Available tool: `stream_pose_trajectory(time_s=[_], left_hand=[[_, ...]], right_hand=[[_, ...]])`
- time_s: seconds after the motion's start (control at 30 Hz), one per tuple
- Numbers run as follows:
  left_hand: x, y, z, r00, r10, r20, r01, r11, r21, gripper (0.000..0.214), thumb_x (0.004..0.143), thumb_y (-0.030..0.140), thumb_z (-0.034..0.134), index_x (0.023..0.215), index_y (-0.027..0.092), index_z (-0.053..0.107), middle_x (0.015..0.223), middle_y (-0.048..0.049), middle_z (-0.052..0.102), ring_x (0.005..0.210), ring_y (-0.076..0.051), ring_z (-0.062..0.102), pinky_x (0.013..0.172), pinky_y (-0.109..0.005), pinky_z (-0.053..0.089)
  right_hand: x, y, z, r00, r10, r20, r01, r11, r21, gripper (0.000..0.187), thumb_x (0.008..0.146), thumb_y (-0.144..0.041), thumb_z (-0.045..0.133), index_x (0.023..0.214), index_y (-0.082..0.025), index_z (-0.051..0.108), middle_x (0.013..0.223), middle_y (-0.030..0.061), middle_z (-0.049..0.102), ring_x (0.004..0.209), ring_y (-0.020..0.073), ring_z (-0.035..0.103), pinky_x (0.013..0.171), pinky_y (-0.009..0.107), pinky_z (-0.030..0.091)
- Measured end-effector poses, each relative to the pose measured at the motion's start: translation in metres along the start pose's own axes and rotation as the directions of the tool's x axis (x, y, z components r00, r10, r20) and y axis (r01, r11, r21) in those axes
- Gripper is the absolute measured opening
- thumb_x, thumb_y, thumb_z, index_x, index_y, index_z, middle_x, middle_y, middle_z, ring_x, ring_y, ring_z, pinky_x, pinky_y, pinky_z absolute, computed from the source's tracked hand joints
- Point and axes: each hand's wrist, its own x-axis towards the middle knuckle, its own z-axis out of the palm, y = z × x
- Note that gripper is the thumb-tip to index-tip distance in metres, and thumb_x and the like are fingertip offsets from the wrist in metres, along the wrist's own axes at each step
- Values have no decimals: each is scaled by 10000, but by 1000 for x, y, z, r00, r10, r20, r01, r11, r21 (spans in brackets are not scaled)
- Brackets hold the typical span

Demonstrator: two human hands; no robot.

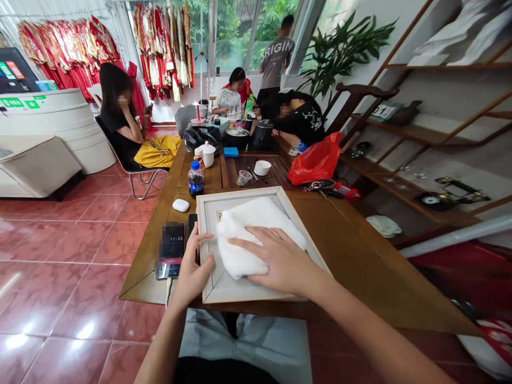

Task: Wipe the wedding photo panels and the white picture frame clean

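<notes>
A shallow pale wooden frame (202, 290), like a picture frame with a whitish backing, lies at the table's near edge. On it rests a thick, soft white pad (240, 213) that looks like folded wadding or cloth. My right hand (276, 256) lies over the pad with its fingers spread, pressing on its top. At the frame's left edge is my left hand (198, 264), thumb and a finger apart and reaching over the rim. Part of that hand's fingers is hidden. A small printed patch (218, 215) shows beside the pad's upper left corner.
Left of the frame are a phone (171, 250) with a cable, a white earbud case (181, 205) and a blue-capped bottle (196, 180). Beyond stand a white bowl (262, 168), a plastic cup (244, 178) and a red bag (316, 162). Several people are around the table's far part.
</notes>
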Motion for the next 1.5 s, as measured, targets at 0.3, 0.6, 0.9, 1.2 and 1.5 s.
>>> stream_pose_trajectory(time_s=[0.3,0.6,0.9,1.2,1.5], left_hand=[[0,0,1,1000,1,-15,-1,1000,23,308,896,204,562,1196,248,617,1696,-108,266,1596,-265,160,1280,-501,170],[0,6,1,1000,-9,-2,9,1000,-1,332,891,232,587,1221,246,617,1703,-111,244,1590,-279,187,1280,-506,175],[1,7,-1,1000,-9,16,9,1000,21,335,892,219,585,1224,249,619,1702,-102,255,1591,-278,180,1281,-496,174],[1,7,0,1000,-11,2,11,999,30,352,886,213,583,1234,249,615,1710,-94,230,1585,-280,207,1279,-490,187],[1,6,-1,1000,-11,-4,11,999,52,321,904,210,569,1215,255,633,1700,-80,262,1591,-264,180,1285,-480,179]], right_hand=[[38,19,-1,1000,5,-18,-6,997,-75,731,847,-376,705,1535,-296,474,1512,199,505,1377,376,477,1069,575,411],[-8,4,-12,996,-47,79,45,999,24,746,763,-338,754,1478,-364,544,1536,150,502,1378,380,481,1082,593,400],[14,22,-11,998,30,47,-26,997,-70,755,809,-330,731,1523,-340,485,1534,180,495,1373,360,497,1063,572,424],[-2,25,-16,998,2,70,-4,999,32,741,760,-316,738,1474,-369,545,1517,140,525,1365,374,499,1077,587,401],[-29,25,-19,997,1,74,-6,998,66,719,726,-297,737,1423,-396,594,1493,89,558,1315,354,546,1075,550,421]])
